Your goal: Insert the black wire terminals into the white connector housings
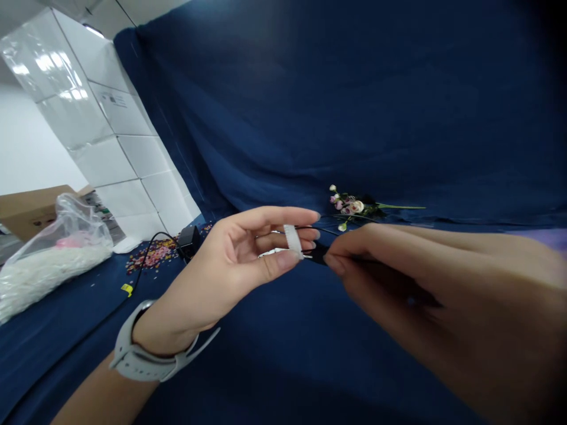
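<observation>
In the head view my left hand [234, 254] is raised at the centre, palm toward me. Its thumb presses the lower end of a short white ribbon-like strip [292, 238], which stands upright against the fingers. My right hand [434, 277] comes in from the right, with thumb and forefinger pinched on a slim dark piece [317, 255]. That piece reaches to the left thumb and the strip's lower end; its kind is unclear, and the right palm hides the rest. A thin black strand [328, 229] runs between the hands.
Artificial flowers [354, 206] lie behind my hands near the blue curtain [354, 106]. At left are a black adapter [189, 241] with its cord [100, 321], scattered colourful bits [155, 255], a plastic bag of white material [53, 268], a cardboard box [33, 215] and stacked white boxes [119, 153].
</observation>
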{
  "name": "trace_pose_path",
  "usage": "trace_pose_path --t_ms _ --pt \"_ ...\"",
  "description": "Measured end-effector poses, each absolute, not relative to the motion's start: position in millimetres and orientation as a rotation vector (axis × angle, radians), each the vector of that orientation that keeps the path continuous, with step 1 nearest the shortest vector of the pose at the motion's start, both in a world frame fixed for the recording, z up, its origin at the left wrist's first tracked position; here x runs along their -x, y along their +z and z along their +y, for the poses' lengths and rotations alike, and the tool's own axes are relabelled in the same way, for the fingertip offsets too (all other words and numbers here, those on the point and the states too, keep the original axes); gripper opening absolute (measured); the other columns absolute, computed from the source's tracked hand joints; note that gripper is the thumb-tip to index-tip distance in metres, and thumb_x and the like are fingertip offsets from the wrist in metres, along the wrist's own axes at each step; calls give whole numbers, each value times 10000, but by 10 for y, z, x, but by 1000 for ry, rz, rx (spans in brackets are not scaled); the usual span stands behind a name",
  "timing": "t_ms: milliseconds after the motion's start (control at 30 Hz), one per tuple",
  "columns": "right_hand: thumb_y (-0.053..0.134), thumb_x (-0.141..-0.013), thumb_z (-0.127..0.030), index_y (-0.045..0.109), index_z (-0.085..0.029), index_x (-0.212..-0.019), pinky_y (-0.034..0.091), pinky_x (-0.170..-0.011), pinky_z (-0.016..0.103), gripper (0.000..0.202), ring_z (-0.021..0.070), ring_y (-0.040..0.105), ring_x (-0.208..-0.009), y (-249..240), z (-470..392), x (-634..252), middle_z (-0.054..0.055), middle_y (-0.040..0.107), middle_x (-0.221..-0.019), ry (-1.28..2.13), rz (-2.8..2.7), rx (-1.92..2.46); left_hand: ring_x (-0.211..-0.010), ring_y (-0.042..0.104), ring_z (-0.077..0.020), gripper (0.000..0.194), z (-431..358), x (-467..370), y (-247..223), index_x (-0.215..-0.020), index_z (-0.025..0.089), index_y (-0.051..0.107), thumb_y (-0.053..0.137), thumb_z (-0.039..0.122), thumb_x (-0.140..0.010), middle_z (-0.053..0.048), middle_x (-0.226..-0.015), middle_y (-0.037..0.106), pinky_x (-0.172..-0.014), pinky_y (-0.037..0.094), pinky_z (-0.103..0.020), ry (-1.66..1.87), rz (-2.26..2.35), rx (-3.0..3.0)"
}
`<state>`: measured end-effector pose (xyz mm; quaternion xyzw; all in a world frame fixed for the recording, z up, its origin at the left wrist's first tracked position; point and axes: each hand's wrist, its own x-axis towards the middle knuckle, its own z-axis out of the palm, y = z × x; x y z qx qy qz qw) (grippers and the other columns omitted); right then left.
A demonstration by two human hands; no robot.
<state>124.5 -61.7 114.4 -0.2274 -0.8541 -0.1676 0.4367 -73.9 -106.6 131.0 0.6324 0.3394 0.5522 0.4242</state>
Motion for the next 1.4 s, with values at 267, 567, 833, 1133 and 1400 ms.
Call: trace_pose_path --t_ms 267,567,833,1133,1400 --pt "479 -862 -197 549 -242 -837 187 -386 272 87 83 388 -375 1156 -590 -1210 -59 546 -587 -479 -2116 494 -988 660 -63 255 -1069 719 1309 -1002 293 713 692 118 -818 86 -924 734 -839 498 -71 1354 906 -1599" --pt "441 -882 -182 571 -205 -780 271 -371 277 167 87 428 -395 1166 -594 -1157 -39 549 -594 -439 -2152 438 -921 660 -42 265 -1058 734 1294 -990 324 725 700 130 -810 81 -897 730 -711 471 -27 1317 934 -1651" --pt "452 -906 -197 623 -193 -756 342 -428 257 228 94 499 -469 1212 -579 -1121 -29 581 -622 -322 -2148 412 -891 657 -40 258 -1064 724 1321 -993 320 726 712 148 -801 75 -856 722 -750 474 -41 1334 979 -1611" --pt "548 -871 -379 660 -215 -858 394 -484 221 199 84 532 -537 1436 217 -1475 -25 633 -670 -51 -2028 905 -843 650 -71 238 -965 1043 1459 -929 283 755 708 125 -757 36 -837 725 -676 476 -47 1217 1241 -1595" --pt "572 -894 -345 615 -137 -1003 527 -772 333 239 130 608 -834 334 1134 -1266 40 635 -949 186 -2699 1158 -848 628 -96 241 -988 1124 1489 -975 303 747 711 195 -763 5 -894 714 -684 482 -101 1100 1371 -1593"
